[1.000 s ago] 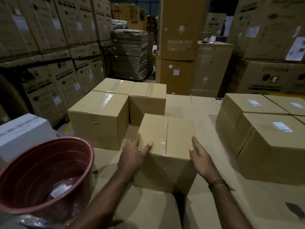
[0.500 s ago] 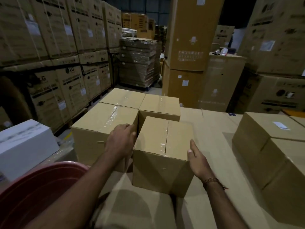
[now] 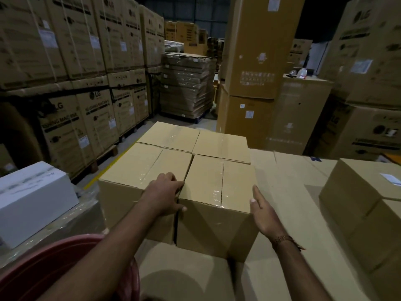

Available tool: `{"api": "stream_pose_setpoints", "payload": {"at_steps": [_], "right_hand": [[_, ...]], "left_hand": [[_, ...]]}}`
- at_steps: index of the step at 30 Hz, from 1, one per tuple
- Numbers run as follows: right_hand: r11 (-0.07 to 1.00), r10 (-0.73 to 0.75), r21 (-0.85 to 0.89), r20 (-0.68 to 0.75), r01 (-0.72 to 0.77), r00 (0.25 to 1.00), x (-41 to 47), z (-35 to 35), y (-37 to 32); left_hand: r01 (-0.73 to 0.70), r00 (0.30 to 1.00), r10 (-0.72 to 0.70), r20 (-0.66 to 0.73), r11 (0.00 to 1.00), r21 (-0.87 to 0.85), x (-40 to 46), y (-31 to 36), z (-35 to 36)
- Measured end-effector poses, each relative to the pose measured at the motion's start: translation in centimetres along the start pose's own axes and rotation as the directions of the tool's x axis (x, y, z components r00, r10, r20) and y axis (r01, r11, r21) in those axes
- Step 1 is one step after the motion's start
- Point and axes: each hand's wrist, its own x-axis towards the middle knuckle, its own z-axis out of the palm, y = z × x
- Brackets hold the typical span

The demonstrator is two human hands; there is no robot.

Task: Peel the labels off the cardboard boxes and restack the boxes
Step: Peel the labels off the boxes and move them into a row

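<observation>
1. Boxes stood in a block of four on the cardboard surface (image 3: 288, 192), all sealed with clear tape, so I could not tell what was in them.
2. My near right box (image 3: 217, 192) sat tight against the near left box (image 3: 138, 170), with only a thin dark seam between them, and its far edge met the far right box (image 3: 221, 144). The far left box (image 3: 169, 133) closed the square.
3. None of the four tops showed a label.
4. Off to the right, well apart from the block, another box (image 3: 358, 192) carried a white label (image 3: 391, 178) on its top, with more boxes stacked beneath and beside it.
5. A red tub (image 3: 43, 263) sat at the lower left under my forearm; its inside was out of view.
6. A white box (image 3: 32, 200) lay on plastic wrap to the left of the block.
7. My left hand (image 3: 167, 194) gripped the near right box at its top left corner: fingers curled over the top edge at the seam, thumb pressed against the front face.
8. My right hand (image 3: 263, 211) was open and flat, fingers straight and together, palm against the right side of the same box near its top edge. It pressed rather than clasped.
9. A bracelet (image 3: 284, 240) circled my right wrist.
</observation>
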Motion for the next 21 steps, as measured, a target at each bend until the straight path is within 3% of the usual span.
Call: {"api": "stream_pose_setpoints", "payload": {"at_steps": [5,21], "right_hand": [[1.0,-0.005,-0.013,0.016,0.005,1.0,0.5,0.1,-0.2],[1.0,0.015,-0.009,0.052,-0.015,0.999,1.0,0.5,-1.1]], "left_hand": [[-0.011,0.999,0.012,-0.042,1.0,0.023,0.4,-0.4,0.0],[-0.005,1.0,0.004,0.006,0.99,0.141,0.9,-0.3,-0.5]]}}
